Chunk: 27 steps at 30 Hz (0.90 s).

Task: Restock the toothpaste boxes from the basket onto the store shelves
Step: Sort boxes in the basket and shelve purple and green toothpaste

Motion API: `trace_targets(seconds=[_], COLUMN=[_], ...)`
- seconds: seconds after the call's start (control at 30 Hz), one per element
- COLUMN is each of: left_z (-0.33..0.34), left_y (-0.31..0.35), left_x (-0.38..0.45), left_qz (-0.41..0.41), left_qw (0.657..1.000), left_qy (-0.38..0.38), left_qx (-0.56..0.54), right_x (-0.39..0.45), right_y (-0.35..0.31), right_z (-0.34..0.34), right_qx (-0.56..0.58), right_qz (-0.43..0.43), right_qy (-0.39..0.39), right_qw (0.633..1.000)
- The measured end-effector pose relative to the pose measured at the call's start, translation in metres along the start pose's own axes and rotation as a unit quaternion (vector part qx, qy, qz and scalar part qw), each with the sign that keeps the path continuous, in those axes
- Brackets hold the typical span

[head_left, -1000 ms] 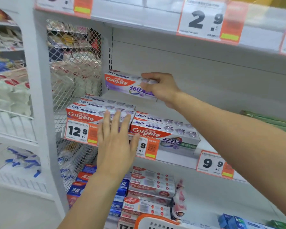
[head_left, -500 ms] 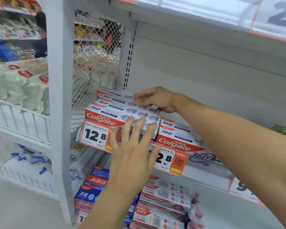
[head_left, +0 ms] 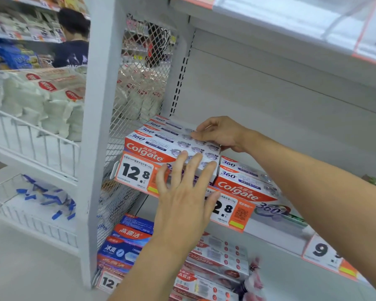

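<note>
Across the white metal store shelf [head_left: 276, 232], red-and-white Colgate 360 toothpaste boxes lie flat in two stacks. At the shelf's left end sits the taller stack [head_left: 161, 140]; a lower stack [head_left: 245, 183] lies just beside it to the right. On the tier below lie more red and blue toothpaste cartons [head_left: 126, 242]. Spread and straight-fingered, the left hand [head_left: 182, 203] touches the tall stack's front edge. Resting on that stack's top right, the right hand [head_left: 220, 132] has its fingers curled round the uppermost box's end. An orange-and-white price tag [head_left: 137, 172] reads 12.8.
</note>
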<state>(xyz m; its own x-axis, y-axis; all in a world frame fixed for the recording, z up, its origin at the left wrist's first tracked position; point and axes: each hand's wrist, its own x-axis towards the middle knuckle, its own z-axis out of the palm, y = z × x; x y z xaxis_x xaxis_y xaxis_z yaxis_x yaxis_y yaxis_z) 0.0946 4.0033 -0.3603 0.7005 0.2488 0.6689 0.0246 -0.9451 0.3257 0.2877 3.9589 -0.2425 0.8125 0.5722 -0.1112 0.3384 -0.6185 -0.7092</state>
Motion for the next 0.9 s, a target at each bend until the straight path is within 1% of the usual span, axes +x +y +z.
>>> trace_targets(seconds=[0.2, 0.5, 0.7, 0.77, 0.83, 0.9], left_z=[0.001, 0.004, 0.004, 0.004, 0.004, 0.003], left_y=[0.004, 0.006, 0.004, 0.004, 0.005, 0.006], left_x=[0.001, 0.002, 0.002, 0.001, 0.0, 0.0], left_qz=[-0.011, -0.015, -0.007, -0.008, -0.008, -0.007], left_qw=[1.0, 1.0, 1.0, 1.0, 1.0, 1.0], left_qy=[0.001, 0.016, 0.018, 0.014, 0.012, 0.009], left_qx=[-0.002, -0.006, -0.005, -0.006, -0.008, -0.01], right_x=[-0.001, -0.006, -0.003, -0.004, -0.009, -0.019], right_y=[0.0, 0.002, 0.004, 0.003, 0.001, -0.005], right_z=[0.0, 0.006, 0.005, 0.006, 0.005, 0.001], right_qx=[-0.043, 0.003, 0.001, -0.016, -0.072, -0.105], right_qz=[0.006, 0.006, 0.009, 0.006, -0.031, -0.103], right_qy=[-0.009, -0.003, -0.003, -0.002, 0.025, 0.096], right_qw=[0.999, 1.0, 1.0, 1.0, 0.997, 0.985])
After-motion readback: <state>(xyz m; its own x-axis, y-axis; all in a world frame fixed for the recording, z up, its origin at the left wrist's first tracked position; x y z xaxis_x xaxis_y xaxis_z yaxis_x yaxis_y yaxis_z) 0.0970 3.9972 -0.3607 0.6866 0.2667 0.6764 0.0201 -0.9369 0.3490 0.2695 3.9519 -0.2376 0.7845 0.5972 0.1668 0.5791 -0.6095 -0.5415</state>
